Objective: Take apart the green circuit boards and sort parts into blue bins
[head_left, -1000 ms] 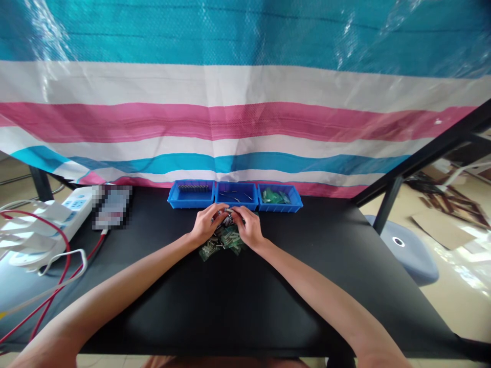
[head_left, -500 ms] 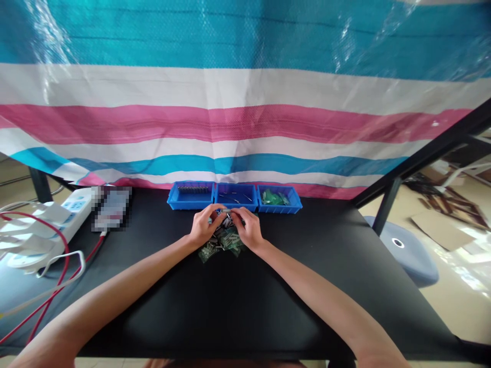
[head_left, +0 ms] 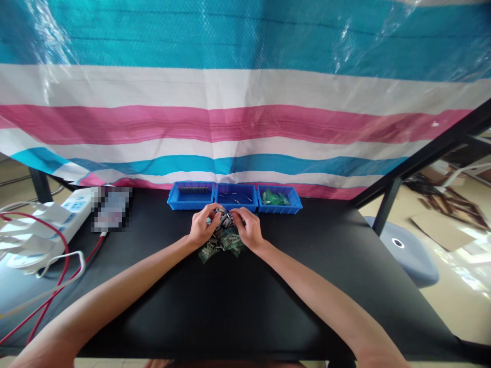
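Left hand (head_left: 201, 228) and right hand (head_left: 250, 229) meet over the heap of small parts (head_left: 221, 242) on the black table (head_left: 238, 306) — fingers curled, tips of both pinching one dark piece (head_left: 225, 219) held between them, equally near each. Its long axis is too small to tell. Three blue bins (head_left: 235, 196) stand just beyond.

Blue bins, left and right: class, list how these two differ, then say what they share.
The left bin holds a row of small dark parts; the right bin holds green pieces. The left bin's parts line its far side; the right bin's lie loosely heaped. Both are blue and open-topped.
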The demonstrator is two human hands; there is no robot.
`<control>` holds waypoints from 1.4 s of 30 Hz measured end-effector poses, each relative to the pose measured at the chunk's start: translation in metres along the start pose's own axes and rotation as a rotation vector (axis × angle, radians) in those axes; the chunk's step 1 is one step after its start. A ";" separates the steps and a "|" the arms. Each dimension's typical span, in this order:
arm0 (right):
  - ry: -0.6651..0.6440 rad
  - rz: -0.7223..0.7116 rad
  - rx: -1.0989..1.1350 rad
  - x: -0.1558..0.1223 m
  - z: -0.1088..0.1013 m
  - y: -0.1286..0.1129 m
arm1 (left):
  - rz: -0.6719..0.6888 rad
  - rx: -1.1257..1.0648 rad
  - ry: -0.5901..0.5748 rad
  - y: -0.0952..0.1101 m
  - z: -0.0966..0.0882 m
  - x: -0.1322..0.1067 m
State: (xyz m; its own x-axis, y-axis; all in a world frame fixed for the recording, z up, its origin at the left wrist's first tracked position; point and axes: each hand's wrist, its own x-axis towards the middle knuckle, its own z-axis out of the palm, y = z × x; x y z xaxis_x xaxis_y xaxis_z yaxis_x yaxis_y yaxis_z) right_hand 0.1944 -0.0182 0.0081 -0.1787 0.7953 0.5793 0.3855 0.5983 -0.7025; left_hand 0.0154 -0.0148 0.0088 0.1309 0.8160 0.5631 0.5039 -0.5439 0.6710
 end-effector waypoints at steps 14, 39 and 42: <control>0.024 0.046 0.017 0.002 0.000 0.005 | -0.097 -0.145 0.052 0.000 0.002 0.002; -0.002 -0.006 0.005 0.002 0.000 0.001 | -0.114 -0.188 0.249 0.010 -0.018 0.040; -0.001 0.000 0.008 0.001 0.000 0.002 | -0.121 -0.061 0.278 -0.001 -0.039 0.071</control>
State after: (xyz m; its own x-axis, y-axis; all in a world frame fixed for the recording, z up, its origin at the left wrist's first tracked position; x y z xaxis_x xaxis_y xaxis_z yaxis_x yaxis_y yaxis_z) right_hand 0.1947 -0.0163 0.0075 -0.1796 0.7953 0.5791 0.3785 0.5992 -0.7055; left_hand -0.0086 0.0362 0.0671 -0.1700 0.7954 0.5817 0.4480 -0.4634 0.7646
